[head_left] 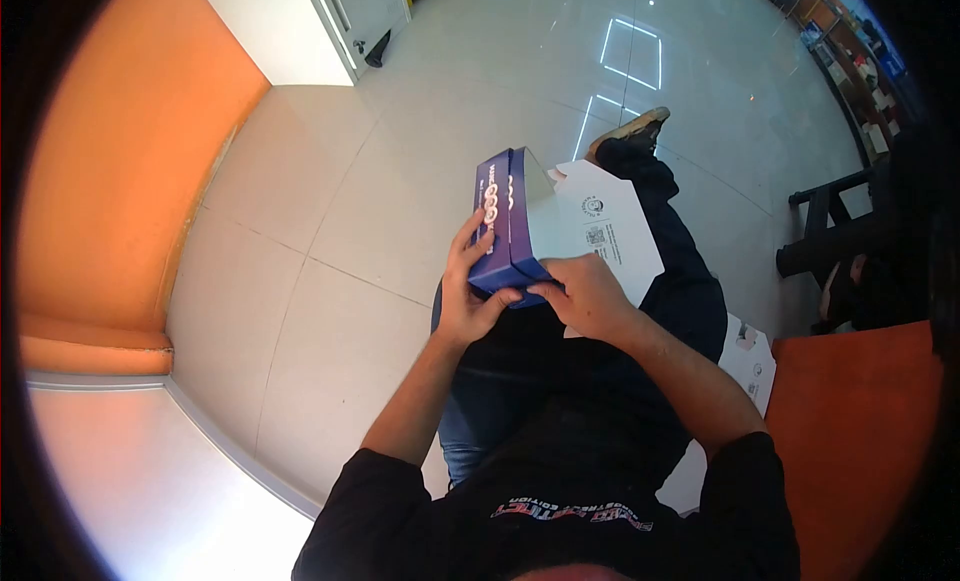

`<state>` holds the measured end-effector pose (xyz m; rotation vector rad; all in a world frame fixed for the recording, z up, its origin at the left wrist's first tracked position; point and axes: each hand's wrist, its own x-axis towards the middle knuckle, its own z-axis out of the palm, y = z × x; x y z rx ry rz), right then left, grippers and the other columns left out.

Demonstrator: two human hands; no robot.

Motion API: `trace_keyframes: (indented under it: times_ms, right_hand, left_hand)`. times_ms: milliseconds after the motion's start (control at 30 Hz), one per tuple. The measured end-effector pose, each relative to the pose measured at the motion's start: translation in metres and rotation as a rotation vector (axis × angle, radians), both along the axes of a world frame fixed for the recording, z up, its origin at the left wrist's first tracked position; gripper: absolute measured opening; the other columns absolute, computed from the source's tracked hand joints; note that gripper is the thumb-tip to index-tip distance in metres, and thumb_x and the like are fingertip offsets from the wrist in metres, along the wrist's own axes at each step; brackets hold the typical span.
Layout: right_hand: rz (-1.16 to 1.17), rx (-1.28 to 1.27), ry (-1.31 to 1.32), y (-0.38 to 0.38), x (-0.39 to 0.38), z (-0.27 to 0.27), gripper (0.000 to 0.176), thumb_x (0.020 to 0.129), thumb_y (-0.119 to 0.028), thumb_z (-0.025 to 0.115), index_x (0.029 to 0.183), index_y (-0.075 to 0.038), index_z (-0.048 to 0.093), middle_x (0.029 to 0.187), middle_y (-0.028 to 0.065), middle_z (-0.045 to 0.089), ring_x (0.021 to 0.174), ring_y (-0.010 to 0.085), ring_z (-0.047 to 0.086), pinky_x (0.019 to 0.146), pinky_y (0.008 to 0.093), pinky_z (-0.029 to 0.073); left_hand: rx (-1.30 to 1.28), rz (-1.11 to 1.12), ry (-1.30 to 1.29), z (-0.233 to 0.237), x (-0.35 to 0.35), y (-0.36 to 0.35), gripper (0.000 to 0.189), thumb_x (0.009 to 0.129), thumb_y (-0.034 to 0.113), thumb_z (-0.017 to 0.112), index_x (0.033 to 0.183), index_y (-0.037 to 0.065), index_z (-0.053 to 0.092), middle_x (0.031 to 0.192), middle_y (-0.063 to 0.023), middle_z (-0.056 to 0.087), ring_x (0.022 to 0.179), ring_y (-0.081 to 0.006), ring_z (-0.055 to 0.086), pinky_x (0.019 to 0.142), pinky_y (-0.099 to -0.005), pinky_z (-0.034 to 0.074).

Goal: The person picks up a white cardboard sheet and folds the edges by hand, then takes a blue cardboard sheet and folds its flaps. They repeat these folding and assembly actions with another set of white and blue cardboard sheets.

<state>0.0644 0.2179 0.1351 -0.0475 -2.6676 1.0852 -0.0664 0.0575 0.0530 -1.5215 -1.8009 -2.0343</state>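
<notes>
A purple and blue cardboard box (517, 201) with white lettering rests over my lap, its wide white flap (610, 221) spread out to the right with small printed marks on it. My left hand (472, 286) grips the box's near left side, fingers along the printed face and thumb at the near end. My right hand (580, 293) is closed at the near right corner, pinching the cardboard edge there. The fingertips of my right hand are partly hidden inside the box.
More white printed cardboard (748, 361) lies beside my right leg on an orange seat (850, 421). A dark stool (830, 221) stands at the right, shelves with goods (860, 71) behind it. An orange wall (130, 161) and a white cabinet (290, 31) are at left.
</notes>
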Motion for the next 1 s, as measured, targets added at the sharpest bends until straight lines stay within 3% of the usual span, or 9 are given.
trace_keyframes:
  times_ms: [167,267,533,633,700,733,767,833,1000]
  right_hand:
    - [0.079,0.157,0.064,0.028,-0.001,-0.01,0.01,0.089,-0.014,0.072,0.094,-0.006,0.07,0.084,0.0147,0.07,0.081,0.0381,0.066,0.075,0.0453,0.049]
    - [0.142,0.173,0.087,0.039,-0.005,-0.006,0.009,0.083,-0.005,0.07,0.092,-0.008,0.071,0.086,0.008,0.071,0.087,0.029,0.068,0.084,0.0397,0.047]
    - [0.1,0.333,0.165,0.05,-0.006,0.018,0.015,0.082,-0.005,0.071,0.096,-0.011,0.071,0.098,0.0035,0.072,0.103,0.0256,0.066,0.095,0.0404,0.044]
    - [-0.092,0.372,0.336,0.043,0.002,0.019,0.045,0.079,-0.012,0.08,0.12,-0.011,0.064,0.122,0.0117,0.066,0.118,0.0303,0.061,0.099,0.0415,0.045]
    - [-0.277,-0.097,0.638,0.03,0.01,-0.002,0.083,0.074,-0.023,0.09,0.144,-0.012,0.045,0.147,0.0198,0.046,0.132,0.036,0.051,0.1,0.0433,0.047]
    - [-0.273,-0.124,0.551,0.03,0.011,-0.017,0.117,0.072,-0.031,0.094,0.158,-0.015,0.017,0.156,0.0233,0.033,0.139,0.0364,0.045,0.1,0.0437,0.048]
    - [-0.281,-0.124,0.551,0.029,0.006,-0.033,0.117,0.072,-0.031,0.094,0.158,-0.015,0.017,0.156,0.0233,0.033,0.139,0.0364,0.045,0.1,0.0437,0.048]
    - [-0.164,-0.915,0.462,0.016,-0.005,-0.04,0.131,0.071,-0.031,0.095,0.16,-0.015,0.001,0.157,0.0223,0.03,0.143,0.0358,0.04,0.107,0.0454,0.045]
    - [-0.225,-0.752,0.35,0.052,-0.012,-0.047,0.144,0.064,-0.027,0.099,0.16,-0.015,-0.007,0.157,0.0237,0.029,0.145,0.0377,0.037,0.112,0.0476,0.043]
  left_hand:
    - [0.25,-0.129,-0.821,-0.017,-0.001,0.015,0.103,0.085,0.081,0.056,0.159,0.014,0.029,0.156,-0.0161,0.039,0.148,-0.0352,0.035,0.12,-0.0525,0.032]
    - [0.182,-0.624,-1.114,-0.026,-0.027,0.011,0.113,0.084,0.065,0.074,0.163,0.017,0.008,0.155,-0.0094,0.035,0.143,-0.0279,0.039,0.117,-0.0507,0.036]
    - [0.249,-0.448,-1.062,0.003,-0.021,0.031,0.094,0.083,0.031,0.082,0.154,0.009,0.025,0.138,-0.0123,0.05,0.131,-0.0291,0.053,0.109,-0.0489,0.046]
    - [0.349,-0.472,-1.076,0.007,-0.019,0.037,0.091,0.083,0.033,0.082,0.153,0.009,0.028,0.137,-0.0124,0.051,0.13,-0.0296,0.053,0.109,-0.0487,0.046]
    - [0.417,-0.485,-1.045,0.01,-0.018,0.042,0.085,0.085,0.029,0.081,0.151,0.008,0.031,0.137,-0.0118,0.052,0.13,-0.0295,0.054,0.11,-0.0483,0.046]
    - [0.435,-0.525,-1.043,0.011,-0.017,0.044,0.083,0.086,0.025,0.08,0.151,0.008,0.032,0.138,-0.0111,0.053,0.13,-0.0289,0.054,0.11,-0.0476,0.045]
    - [0.449,-0.566,-1.046,0.01,-0.017,0.045,0.08,0.087,0.021,0.08,0.151,0.008,0.033,0.139,-0.0105,0.053,0.13,-0.0282,0.054,0.111,-0.0469,0.045]
    - [0.414,-0.606,-1.052,0.004,-0.016,0.049,0.079,0.087,0.015,0.08,0.151,0.007,0.034,0.14,-0.0094,0.054,0.131,-0.0264,0.054,0.112,-0.045,0.043]
    - [0.278,-0.572,-0.916,-0.02,-0.029,0.062,0.083,0.089,0.026,0.078,0.156,0.014,0.03,0.147,-0.0092,0.05,0.135,-0.029,0.051,0.113,-0.048,0.042]
